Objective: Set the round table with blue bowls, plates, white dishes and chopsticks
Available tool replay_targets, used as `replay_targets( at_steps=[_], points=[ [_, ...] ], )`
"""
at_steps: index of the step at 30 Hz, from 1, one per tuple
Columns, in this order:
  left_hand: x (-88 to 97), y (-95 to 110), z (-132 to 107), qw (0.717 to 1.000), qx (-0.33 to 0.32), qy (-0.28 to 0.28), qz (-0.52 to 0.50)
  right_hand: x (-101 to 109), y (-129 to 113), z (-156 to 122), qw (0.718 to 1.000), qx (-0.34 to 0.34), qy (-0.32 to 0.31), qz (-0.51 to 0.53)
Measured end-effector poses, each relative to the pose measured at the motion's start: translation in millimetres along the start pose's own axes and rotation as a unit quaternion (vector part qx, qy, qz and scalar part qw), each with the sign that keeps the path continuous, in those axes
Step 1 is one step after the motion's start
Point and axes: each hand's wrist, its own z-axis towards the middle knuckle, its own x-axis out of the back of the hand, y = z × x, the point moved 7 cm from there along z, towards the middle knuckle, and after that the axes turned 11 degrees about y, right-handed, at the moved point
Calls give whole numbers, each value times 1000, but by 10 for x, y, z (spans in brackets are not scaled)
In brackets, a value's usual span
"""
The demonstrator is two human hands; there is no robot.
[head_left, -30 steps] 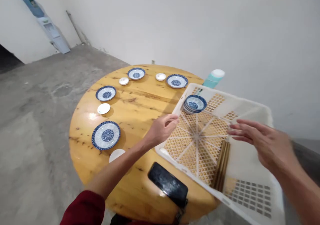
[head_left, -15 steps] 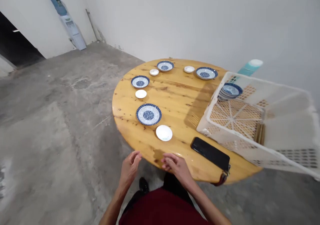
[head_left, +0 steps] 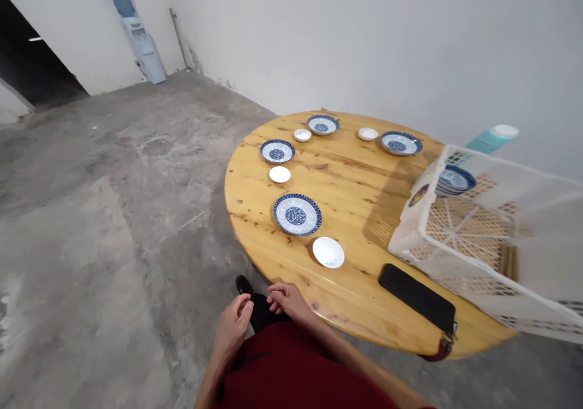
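Note:
My left hand (head_left: 235,323) hovers in front of my body off the table's edge, fingers loosely bent and apart, with nothing in it. Close beside it, my right hand (head_left: 288,300) is at the near left edge of the round wooden table (head_left: 346,190), also holding nothing, its fingers slightly curled. Nearest to the hands lie a small white dish (head_left: 328,252) and a blue-patterned plate (head_left: 297,214). Farther round the rim, a second plate (head_left: 277,152) sits by a white dish (head_left: 279,175). At the back are a plate (head_left: 323,125), small dishes (head_left: 302,135) (head_left: 367,134) and another plate (head_left: 401,143).
A white plastic basket (head_left: 410,239) on the right holds stacked blue-and-white bowls (head_left: 455,180) and brown sticks or a bundle (head_left: 509,262). Behind it stands a turquoise cylinder (head_left: 494,139). A black phone (head_left: 418,297) with a strap lies near the front edge. A water dispenser (head_left: 143,48) stands far left.
My view has swung left, so the table and dishes sit farther right. Both hands have drawn back from the table edge toward my body. The dishes have not moved on the table.

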Motion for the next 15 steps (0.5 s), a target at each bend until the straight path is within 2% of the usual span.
replay_targets(
  at_steps=[4,9,12,15],
  points=[
    [245,175,436,999,-16,-10,45,-428,-171,340,1000,-23,-19,10],
    [681,287,1118,998,-4,-31,61,-954,-633,905,998,-40,-14,42],
    [938,308,1493,997,11,-18,68,-1185,-935,1240,998,-31,0,62],
    [1083,330,1783,997,26,-7,66,-1356,-1184,1497,998,-21,2,67]
  ],
)
